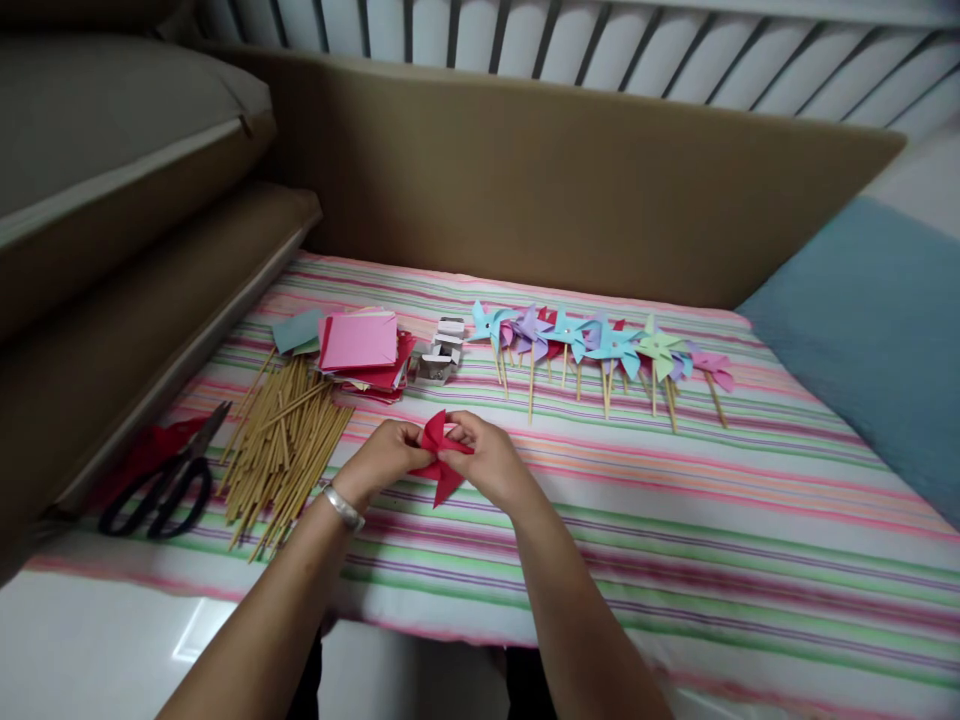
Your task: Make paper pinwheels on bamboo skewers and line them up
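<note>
Over the striped cloth [712,530], near its front edge, we hold one red paper pinwheel [444,482] between our two hands. Our left hand [381,458] pinches it from the left side, with thumb and fingers closed close to its middle; our right hand [489,458] grips it from the right, with the thumb reaching toward the same middle. We think the paper is held so because the folded points, if released, could spring apart. The exact contact of the hidden fingertips we cannot tell.

Just behind our hands is a small box [441,357] with its flaps raised; it is near enough for an easy reach, but its contents are too small for us to tell. Beside it, to the left, we have a stack of square papers [360,342], with pink on top. Nearer to us, the thin wooden sticks [281,450] lie in a loose heap, and the scissors [180,485] rest left of them, probably to keep the blades away from our wrists. To the right, the finished pinwheels on sticks [615,345] lie in a row, perhaps apart from our hands so that they are not crushed
</note>
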A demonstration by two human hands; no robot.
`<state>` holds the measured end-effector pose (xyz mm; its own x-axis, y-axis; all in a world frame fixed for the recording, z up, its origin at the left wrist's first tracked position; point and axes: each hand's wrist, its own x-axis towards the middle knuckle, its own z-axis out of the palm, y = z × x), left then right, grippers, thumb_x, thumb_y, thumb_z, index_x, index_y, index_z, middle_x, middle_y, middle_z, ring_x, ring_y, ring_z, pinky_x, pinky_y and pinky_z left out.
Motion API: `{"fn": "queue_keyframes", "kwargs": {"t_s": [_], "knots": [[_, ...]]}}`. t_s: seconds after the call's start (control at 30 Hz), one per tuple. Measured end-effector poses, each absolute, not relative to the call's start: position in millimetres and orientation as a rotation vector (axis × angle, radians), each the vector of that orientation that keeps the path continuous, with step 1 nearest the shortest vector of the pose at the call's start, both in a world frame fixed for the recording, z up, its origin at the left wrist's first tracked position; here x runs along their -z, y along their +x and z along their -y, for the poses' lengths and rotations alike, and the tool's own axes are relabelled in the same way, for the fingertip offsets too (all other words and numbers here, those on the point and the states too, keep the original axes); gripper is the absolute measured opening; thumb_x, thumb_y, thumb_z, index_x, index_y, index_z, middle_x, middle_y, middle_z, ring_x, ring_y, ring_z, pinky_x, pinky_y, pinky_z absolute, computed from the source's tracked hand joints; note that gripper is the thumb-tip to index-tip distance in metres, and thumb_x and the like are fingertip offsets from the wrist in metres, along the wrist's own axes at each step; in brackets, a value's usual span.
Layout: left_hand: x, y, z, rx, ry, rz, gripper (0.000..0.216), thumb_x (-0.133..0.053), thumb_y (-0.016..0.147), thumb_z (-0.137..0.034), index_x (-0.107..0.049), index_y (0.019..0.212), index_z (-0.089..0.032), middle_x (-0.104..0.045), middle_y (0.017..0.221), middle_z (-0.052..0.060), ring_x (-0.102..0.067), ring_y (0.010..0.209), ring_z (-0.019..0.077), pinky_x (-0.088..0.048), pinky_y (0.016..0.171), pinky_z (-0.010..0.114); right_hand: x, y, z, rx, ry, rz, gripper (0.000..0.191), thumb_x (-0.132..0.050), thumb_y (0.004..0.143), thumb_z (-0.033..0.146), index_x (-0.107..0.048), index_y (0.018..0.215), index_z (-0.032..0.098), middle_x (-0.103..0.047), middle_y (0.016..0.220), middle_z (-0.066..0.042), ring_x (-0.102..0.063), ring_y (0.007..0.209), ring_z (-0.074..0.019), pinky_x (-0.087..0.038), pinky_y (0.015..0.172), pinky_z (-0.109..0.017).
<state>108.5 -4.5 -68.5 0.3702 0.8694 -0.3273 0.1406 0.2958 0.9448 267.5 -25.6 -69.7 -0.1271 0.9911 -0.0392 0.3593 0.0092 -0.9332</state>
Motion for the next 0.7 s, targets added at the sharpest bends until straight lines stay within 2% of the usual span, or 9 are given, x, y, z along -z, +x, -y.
{"fn": "queue_keyframes", "kwargs": {"t_s": [0.1,0.2,0.37,0.53,0.7], "knots": [[72.4,110.7,5.0,-0.645,1.218,-1.121,0.007,-0.067,0.056,-0.018,-0.062,0.056,-0.013,-0.051,0.047,-0.005,-0.040,0.045,0.0070,-0.028,0.048,0.022,75.2,264.7,25.3,-1.155,-1.375,1.559,0.033,-0.056,0.066,0.010,-0.060,0.096,0.022,-0.058,0.067,0.005,-0.055,0.059,-0.0111,-0.041,0.054,-0.021],[73.5,110.0,2.8,-0.730,1.161,-1.117,0.013,-0.072,0.054,-0.018,-0.061,0.058,-0.014,-0.055,0.051,-0.004,-0.047,0.048,0.0090,-0.035,0.051,0.022,74.0,263.1,22.7,-1.235,-1.333,1.432,0.029,-0.058,0.064,0.011,-0.059,0.091,0.021,-0.055,0.061,0.006,-0.052,0.055,-0.0105,-0.038,0.051,-0.020],[69.6,110.2,3.5,-0.911,0.906,-0.985,0.030,-0.076,0.059,-0.026,-0.065,0.085,-0.016,-0.068,0.075,0.002,-0.062,0.067,0.0137,-0.046,0.068,0.027,65.2,264.9,17.6,-1.360,-1.278,1.038,0.032,-0.063,0.060,0.018,-0.055,0.091,0.020,-0.060,0.062,0.005,-0.054,0.051,-0.0116,-0.039,0.050,-0.022],[72.0,125.3,12.1,-0.924,0.724,-0.878,0.025,-0.078,0.058,-0.026,-0.069,0.077,-0.014,-0.071,0.073,0.004,-0.063,0.067,0.0141,-0.046,0.069,0.026,65.6,259.2,18.2,-1.343,-1.191,0.840,0.036,-0.066,0.058,0.021,-0.056,0.092,0.020,-0.063,0.063,0.004,-0.058,0.054,-0.0138,-0.045,0.057,-0.026],[75.0,135.3,14.2,-0.998,0.621,-0.991,0.022,-0.079,0.052,-0.025,-0.068,0.065,-0.011,-0.069,0.060,0.004,-0.059,0.055,0.0135,-0.044,0.061,0.026,71.5,250.1,18.8,-1.344,-1.171,0.813,0.034,-0.067,0.059,0.023,-0.055,0.090,0.021,-0.064,0.065,0.003,-0.059,0.056,-0.0146,-0.046,0.057,-0.027]]}}
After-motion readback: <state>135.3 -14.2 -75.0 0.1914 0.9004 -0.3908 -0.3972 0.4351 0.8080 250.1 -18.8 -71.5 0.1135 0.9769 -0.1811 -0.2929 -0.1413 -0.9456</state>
